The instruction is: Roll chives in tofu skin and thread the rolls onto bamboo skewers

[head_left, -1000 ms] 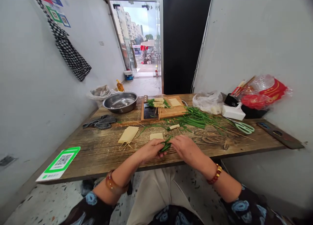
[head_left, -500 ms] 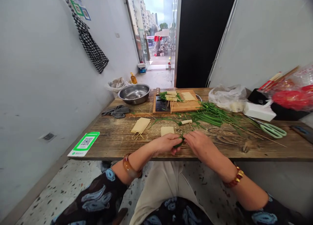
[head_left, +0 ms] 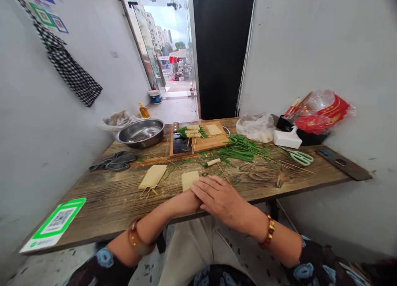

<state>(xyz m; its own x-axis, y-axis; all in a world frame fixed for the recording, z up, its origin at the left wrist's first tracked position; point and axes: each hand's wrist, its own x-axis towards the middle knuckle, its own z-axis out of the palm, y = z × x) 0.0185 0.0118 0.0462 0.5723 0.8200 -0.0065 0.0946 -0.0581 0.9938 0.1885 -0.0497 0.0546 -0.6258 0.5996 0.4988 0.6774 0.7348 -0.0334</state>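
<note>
While the left hand [head_left: 185,203] is covered by the right hand [head_left: 218,197], whether anything is pinched cannot be told.
The left fingers are hidden; the right fingers [head_left: 207,191] are laid close together. Just beyond them, a pale sheet [head_left: 188,180] is partly covered; to their left, stacked sheets [head_left: 154,175] are set. Farther beyond, a pale roll [head_left: 214,162] is seen, then green stalks [head_left: 240,152], then a cutting board [head_left: 212,143].

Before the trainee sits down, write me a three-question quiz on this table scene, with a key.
1. Does the right hand lie over or under the left hand?
2. True or false: the steel basin stands to the left of the cutting board.
3. Which of these lies nearest the hands? A: the scissors. B: a pale square sheet. C: the basin.

Key: 1. Over. 2. True. 3. B.
</note>
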